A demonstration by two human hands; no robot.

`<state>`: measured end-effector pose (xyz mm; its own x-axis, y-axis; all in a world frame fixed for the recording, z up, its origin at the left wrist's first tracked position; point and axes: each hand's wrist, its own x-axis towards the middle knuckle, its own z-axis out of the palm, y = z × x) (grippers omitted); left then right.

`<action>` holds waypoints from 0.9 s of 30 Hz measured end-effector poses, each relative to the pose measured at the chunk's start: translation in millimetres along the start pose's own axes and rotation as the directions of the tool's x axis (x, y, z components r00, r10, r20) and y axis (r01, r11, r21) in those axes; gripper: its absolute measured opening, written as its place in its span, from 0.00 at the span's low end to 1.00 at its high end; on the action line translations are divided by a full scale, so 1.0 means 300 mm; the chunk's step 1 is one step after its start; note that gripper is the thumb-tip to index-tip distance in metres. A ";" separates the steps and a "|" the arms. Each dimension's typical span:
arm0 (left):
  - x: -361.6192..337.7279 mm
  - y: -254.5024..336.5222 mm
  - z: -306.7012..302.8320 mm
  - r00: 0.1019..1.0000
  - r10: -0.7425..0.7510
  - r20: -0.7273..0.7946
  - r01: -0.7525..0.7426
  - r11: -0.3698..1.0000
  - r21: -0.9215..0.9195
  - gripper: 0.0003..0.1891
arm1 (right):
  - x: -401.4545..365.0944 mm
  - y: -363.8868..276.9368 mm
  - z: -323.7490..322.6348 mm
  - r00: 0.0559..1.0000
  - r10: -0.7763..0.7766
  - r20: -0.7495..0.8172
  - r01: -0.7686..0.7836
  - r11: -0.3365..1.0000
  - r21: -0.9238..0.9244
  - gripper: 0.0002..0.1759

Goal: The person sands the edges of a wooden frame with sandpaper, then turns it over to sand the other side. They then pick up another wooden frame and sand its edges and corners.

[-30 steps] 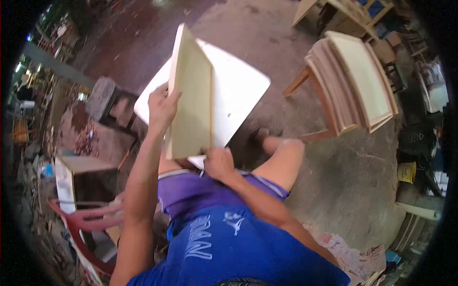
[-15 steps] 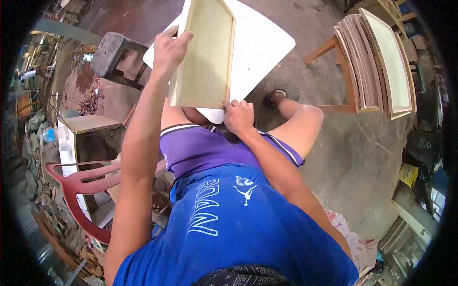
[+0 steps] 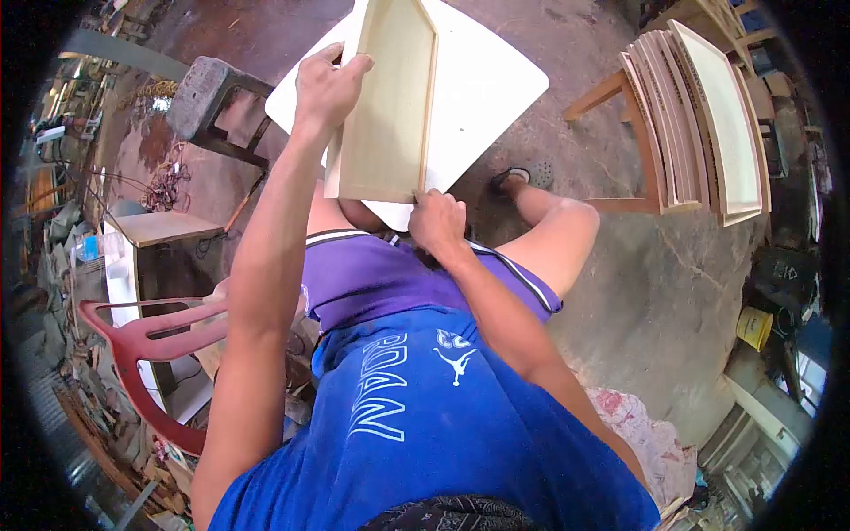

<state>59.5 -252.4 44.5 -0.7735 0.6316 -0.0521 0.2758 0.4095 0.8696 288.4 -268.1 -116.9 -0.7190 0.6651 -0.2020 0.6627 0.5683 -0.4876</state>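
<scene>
A shallow wooden tray with raised edges (image 3: 394, 115) is tilted over a white table (image 3: 482, 84), its far end cut off by the top of the view. My left hand (image 3: 328, 88) is closed around the tray's left side wall. At the near right corner, my right hand (image 3: 437, 221) pinches the tray's rim, with its fingers curled. The undersides of the tray and the fingertips behind the wall are hidden.
Several similar wooden trays (image 3: 726, 124) lean stacked on a wooden stand (image 3: 649, 150) at the right. A dark stool (image 3: 205, 102) stands to the left, above a red plastic chair (image 3: 133, 345). A yellow container (image 3: 754, 327) is at the far right.
My left hand has shifted slightly right along with the tray's left wall, and the tray's tilt has changed a little. My right hand stays at the near corner, marginally further left.
</scene>
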 end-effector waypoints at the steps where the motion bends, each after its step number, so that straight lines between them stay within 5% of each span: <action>1: -0.002 0.002 0.008 1.000 0.009 -0.013 -0.009 1.000 -0.006 0.26 | 0.010 0.011 0.018 1.000 0.000 -0.002 0.000 1.000 -0.001 0.14; 7: -0.004 0.024 0.028 1.000 0.020 -0.019 -0.020 1.000 0.001 0.30 | 0.056 0.066 0.059 0.998 0.049 0.028 -0.048 0.998 -0.031 0.13; 10: -0.025 -0.009 0.013 0.998 -0.002 0.067 0.013 0.988 -0.157 0.34 | 0.057 0.064 -0.050 0.975 0.054 0.215 -0.082 0.989 0.127 0.19; 11: -0.063 0.004 -0.006 0.993 -0.070 0.093 0.084 0.983 -0.161 0.36 | 0.083 0.103 -0.014 0.935 0.147 0.322 -0.169 0.985 0.042 0.19; 12: -0.115 0.010 -0.029 0.984 -0.130 0.124 0.149 0.975 -0.165 0.38 | 0.068 0.113 -0.033 0.955 0.070 0.289 -0.130 0.973 0.192 0.20; 13: -0.162 -0.064 -0.039 0.979 -0.154 0.136 0.189 0.931 -0.313 0.38 | 0.080 0.164 0.029 0.955 0.056 0.291 -0.121 0.970 0.210 0.21; 14: -0.244 -0.091 -0.058 0.947 0.032 0.319 0.195 0.732 -0.652 0.34 | 0.053 0.158 -0.015 0.964 0.040 0.262 -0.126 0.939 0.321 0.23; 16: -0.384 -0.257 -0.076 0.948 0.160 0.276 -0.015 0.886 -0.464 0.32 | 0.045 0.180 0.007 0.969 0.019 0.246 -0.123 0.902 0.414 0.24; 17: -0.417 -0.144 -0.116 0.893 -0.071 0.444 0.076 0.997 0.006 0.30 | 0.045 0.187 0.024 0.967 0.034 0.251 -0.142 0.894 0.425 0.23; 19: -0.597 -0.269 -0.004 0.936 0.080 0.342 0.115 0.850 -0.514 0.25 | 0.044 0.174 0.011 0.973 -0.006 0.230 -0.113 0.860 0.498 0.22; 21: -0.642 -0.333 0.092 0.966 -0.058 0.253 0.088 0.990 -0.112 0.21 | 0.048 0.165 0.022 0.969 -0.008 0.246 -0.110 0.880 0.463 0.22; 24: -0.606 -0.475 0.231 0.987 0.157 0.035 -0.149 0.974 -0.173 0.18 | 0.072 0.165 0.045 0.978 -0.068 0.195 -0.020 0.909 0.416 0.22; 27: -0.591 -0.492 0.280 0.965 0.206 -0.161 -0.244 0.932 -0.267 0.16 | 0.066 0.176 -0.009 0.967 -0.051 0.251 -0.079 0.872 0.483 0.22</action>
<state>203.9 -369.6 -115.9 -0.7816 0.5879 0.2084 0.2937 0.0521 0.9545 309.6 -223.6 -144.3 -0.7816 0.4921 -0.3832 0.5334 0.2089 -0.8197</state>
